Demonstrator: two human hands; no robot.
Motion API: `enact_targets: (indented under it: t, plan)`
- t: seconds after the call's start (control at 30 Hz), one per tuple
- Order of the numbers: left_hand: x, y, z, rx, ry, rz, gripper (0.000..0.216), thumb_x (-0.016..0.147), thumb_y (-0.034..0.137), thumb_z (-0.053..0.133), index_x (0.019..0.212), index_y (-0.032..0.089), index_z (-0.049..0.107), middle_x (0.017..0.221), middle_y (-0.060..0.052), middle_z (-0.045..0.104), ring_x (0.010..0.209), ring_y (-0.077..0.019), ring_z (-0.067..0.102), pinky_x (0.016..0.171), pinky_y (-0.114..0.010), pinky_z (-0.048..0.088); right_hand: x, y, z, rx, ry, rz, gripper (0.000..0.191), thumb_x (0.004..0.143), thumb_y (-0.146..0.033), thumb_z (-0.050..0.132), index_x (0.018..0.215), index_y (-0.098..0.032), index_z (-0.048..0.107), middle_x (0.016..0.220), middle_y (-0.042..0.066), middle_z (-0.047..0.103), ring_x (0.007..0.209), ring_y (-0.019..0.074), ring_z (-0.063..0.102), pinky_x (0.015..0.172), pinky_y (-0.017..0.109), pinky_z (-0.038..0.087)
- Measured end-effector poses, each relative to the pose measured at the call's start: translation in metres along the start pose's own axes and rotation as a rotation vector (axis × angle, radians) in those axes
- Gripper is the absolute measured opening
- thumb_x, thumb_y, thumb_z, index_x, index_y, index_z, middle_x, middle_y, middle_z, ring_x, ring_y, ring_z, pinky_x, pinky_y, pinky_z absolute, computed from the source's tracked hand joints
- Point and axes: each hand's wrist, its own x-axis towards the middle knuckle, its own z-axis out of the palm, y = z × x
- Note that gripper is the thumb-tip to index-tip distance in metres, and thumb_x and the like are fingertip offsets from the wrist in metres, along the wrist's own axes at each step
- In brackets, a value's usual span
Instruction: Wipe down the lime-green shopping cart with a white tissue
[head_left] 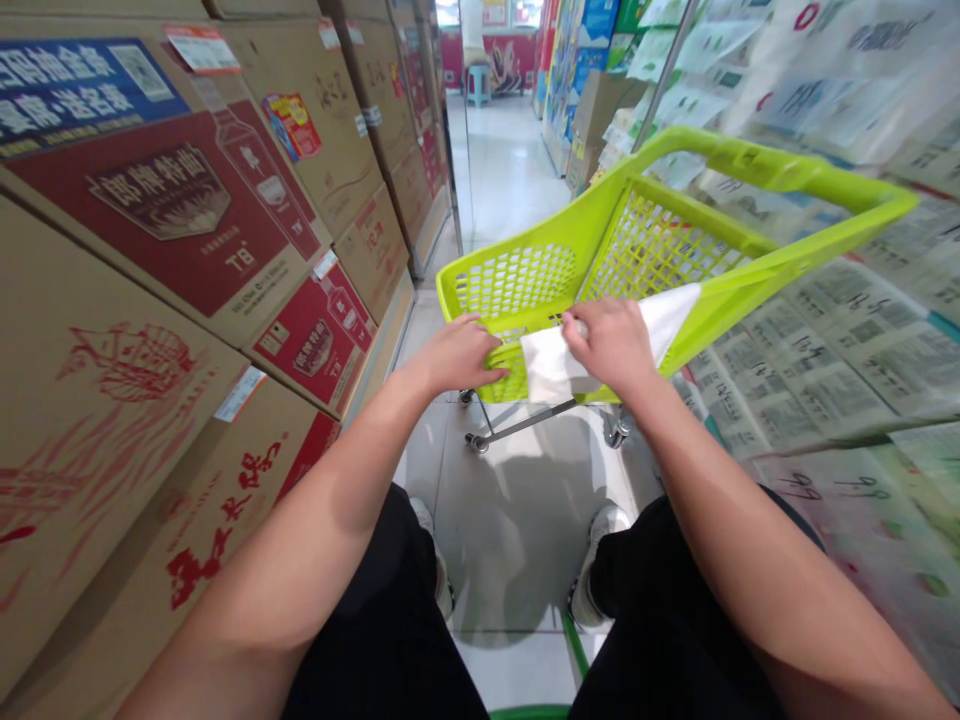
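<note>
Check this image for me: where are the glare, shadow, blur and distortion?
Head view: glare on the tiled floor beyond the lime-green shopping cart; head view: shadow between the shoes; head view: upper-right plastic packs blurred, wide-angle slant on the left cartons.

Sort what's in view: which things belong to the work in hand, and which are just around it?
In the work:
lime-green plastic shopping cart, its rim in the left hand
white cloth, in the right hand

Just around:
brown cardboard cartons with red print
white plastic-wrapped packs
pale-blue stool
</note>
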Motion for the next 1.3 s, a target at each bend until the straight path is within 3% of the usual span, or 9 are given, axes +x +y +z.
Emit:
enact_targets:
  t: [0.1,0.17,0.4,0.53,0.67,0.9,1.13,1.2,1.3]
  plan:
    - [-0.005,-0.016,0.0,0.011,-0.007,-0.038,0.046,0.088,0.059,0.073,0.109,0.018,0.08,0.111,-0.012,0.079,0.121,-0.0314,0.066,0.125,-0.052,0.033,0.003,0.034,-0.006,-0.073,0.037,0.086,0.039,0.103,-0.038,0.042,0.095,-0.021,0.076,0.097,0.013,0.078,0.093,0.0316,0.062,0.086,0.044,0.034]
    - [-0.005,-0.021,0.003,0.01,-0.037,-0.044,0.048,0.087,0.06,0.075,0.109,0.018,0.081,0.115,-0.012,0.078,0.123,-0.0322,0.064,0.126,-0.053,0.032,0.001,0.033,-0.004,-0.089,0.057,0.085,0.041,0.104,-0.044,0.043,0.095,-0.021,0.076,0.097,0.012,0.077,0.096,0.0321,0.06,0.091,0.046,0.033]
    - [0.001,-0.024,0.015,-0.078,0.004,-0.003,0.039,0.084,0.057,0.08,0.096,0.021,0.082,0.102,-0.009,0.079,0.116,-0.0324,0.065,0.125,-0.055,0.033,-0.009,-0.048,0.012,-0.004,0.03,-0.125,0.061,0.106,-0.069,0.039,0.097,-0.02,0.074,0.099,0.013,0.075,0.102,0.031,0.057,0.093,0.046,0.031]
    - [0.001,-0.038,0.017,-0.161,0.005,0.027,0.036,0.081,0.054,0.084,0.092,0.021,0.081,0.101,-0.008,0.078,0.11,-0.0281,0.066,0.115,-0.046,0.042,-0.001,-0.018,0.01,-0.031,0.042,-0.027,0.059,0.107,-0.063,0.041,0.085,-0.019,0.075,0.088,0.013,0.075,0.093,0.0301,0.058,0.088,0.044,0.032]
    - [0.002,-0.034,0.018,-0.134,0.039,0.014,0.031,0.081,0.051,0.085,0.089,0.021,0.079,0.097,-0.006,0.077,0.108,-0.0285,0.066,0.112,-0.046,0.04,0.005,0.005,0.007,-0.074,0.087,0.126,0.048,0.102,-0.052,0.049,0.084,-0.018,0.078,0.09,0.014,0.077,0.093,0.0313,0.06,0.089,0.045,0.033]
    - [0.007,-0.009,0.023,-0.184,0.117,0.097,0.012,0.087,0.032,0.072,0.083,0.022,0.077,0.087,-0.005,0.077,0.097,-0.0258,0.067,0.089,-0.038,0.039,-0.003,-0.066,0.011,0.043,-0.028,-0.037,0.045,0.1,-0.053,0.052,0.083,-0.02,0.078,0.088,0.011,0.079,0.09,0.0291,0.065,0.087,0.044,0.033]
    - [0.014,-0.005,0.021,-0.182,0.109,0.067,0.034,0.083,0.054,0.076,0.079,0.021,0.073,0.083,-0.004,0.074,0.094,-0.0263,0.064,0.099,-0.044,0.037,0.014,0.017,0.002,-0.058,0.0,0.241,0.029,0.092,-0.041,0.056,0.081,-0.02,0.073,0.086,0.013,0.077,0.088,0.0297,0.066,0.083,0.041,0.035]
    - [0.017,0.0,0.022,-0.169,0.134,0.031,0.042,0.082,0.061,0.074,0.072,0.021,0.071,0.076,-0.004,0.072,0.089,-0.0257,0.063,0.101,-0.046,0.037,0.012,0.015,0.003,-0.069,0.013,0.22,0.032,0.094,-0.042,0.054,0.08,-0.02,0.073,0.085,0.013,0.076,0.089,0.0302,0.066,0.085,0.042,0.035]
    - [0.021,0.004,0.025,-0.178,0.16,0.015,0.045,0.084,0.062,0.07,0.067,0.02,0.07,0.071,-0.003,0.07,0.083,-0.0238,0.062,0.102,-0.046,0.035,0.003,-0.021,0.008,-0.018,-0.009,0.054,0.039,0.099,-0.049,0.051,0.085,-0.02,0.075,0.086,0.012,0.077,0.092,0.03,0.066,0.087,0.042,0.034]
